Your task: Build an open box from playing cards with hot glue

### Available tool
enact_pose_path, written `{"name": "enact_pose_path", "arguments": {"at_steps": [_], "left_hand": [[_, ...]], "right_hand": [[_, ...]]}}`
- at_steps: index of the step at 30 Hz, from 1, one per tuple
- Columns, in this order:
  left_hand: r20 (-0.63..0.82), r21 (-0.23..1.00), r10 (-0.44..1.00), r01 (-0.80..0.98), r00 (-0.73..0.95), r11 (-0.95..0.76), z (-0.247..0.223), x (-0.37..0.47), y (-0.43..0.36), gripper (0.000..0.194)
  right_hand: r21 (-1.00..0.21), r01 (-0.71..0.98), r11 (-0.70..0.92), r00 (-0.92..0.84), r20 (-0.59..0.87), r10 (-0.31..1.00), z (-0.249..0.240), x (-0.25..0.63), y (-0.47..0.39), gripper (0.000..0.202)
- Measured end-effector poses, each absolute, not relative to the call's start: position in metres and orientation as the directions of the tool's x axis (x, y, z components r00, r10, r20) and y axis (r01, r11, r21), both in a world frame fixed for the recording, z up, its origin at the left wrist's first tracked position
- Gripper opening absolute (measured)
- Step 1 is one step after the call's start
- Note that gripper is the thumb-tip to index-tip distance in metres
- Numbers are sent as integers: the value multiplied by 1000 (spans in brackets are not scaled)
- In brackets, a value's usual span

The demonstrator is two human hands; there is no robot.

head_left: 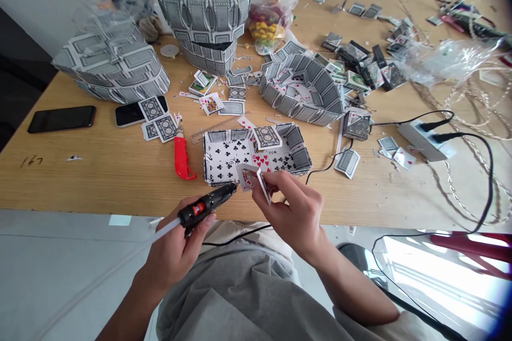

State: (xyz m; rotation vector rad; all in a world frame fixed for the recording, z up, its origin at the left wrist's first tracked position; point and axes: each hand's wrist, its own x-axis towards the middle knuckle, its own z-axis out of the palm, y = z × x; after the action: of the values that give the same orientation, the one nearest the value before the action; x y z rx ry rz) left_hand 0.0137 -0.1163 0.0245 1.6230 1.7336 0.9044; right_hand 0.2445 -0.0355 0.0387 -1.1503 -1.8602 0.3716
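One glue gun (208, 205) fills our closed left hand (174, 249); our right hand (295, 205) pinches a folded card (263, 186) by the near edge of the box (301, 145). Slipping, the nozzle (232, 188) could burn us.

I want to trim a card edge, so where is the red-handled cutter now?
In the head view, the red-handled cutter lies on the table left of centre, just left of the open card box and beyond the left hand.
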Motion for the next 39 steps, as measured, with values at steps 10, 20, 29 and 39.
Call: {"name": "enact_pose_path", "arguments": {"at_steps": [10,20,29,39], "left_hand": [[-7,878,829,394,-559,273,9,-50,-108,44],[-158,123,836,830,-525,544,19,-114,-34,59],[-197,-16,865,884,-461,467,22,-115,-20,71],[582,241,797,902,161,-358,60,-30,-67,18]], "right_hand": [[-873,400,278,-51,281,958,45,252,-26,14],[-928,-184,-324,-288,-264,920,52,254,-15,56],[-804,-339,-489,-417,-338,844,53,247,-23,61],[-232,-501,-834,-722,-418,551,49,245,-21,47]]}}
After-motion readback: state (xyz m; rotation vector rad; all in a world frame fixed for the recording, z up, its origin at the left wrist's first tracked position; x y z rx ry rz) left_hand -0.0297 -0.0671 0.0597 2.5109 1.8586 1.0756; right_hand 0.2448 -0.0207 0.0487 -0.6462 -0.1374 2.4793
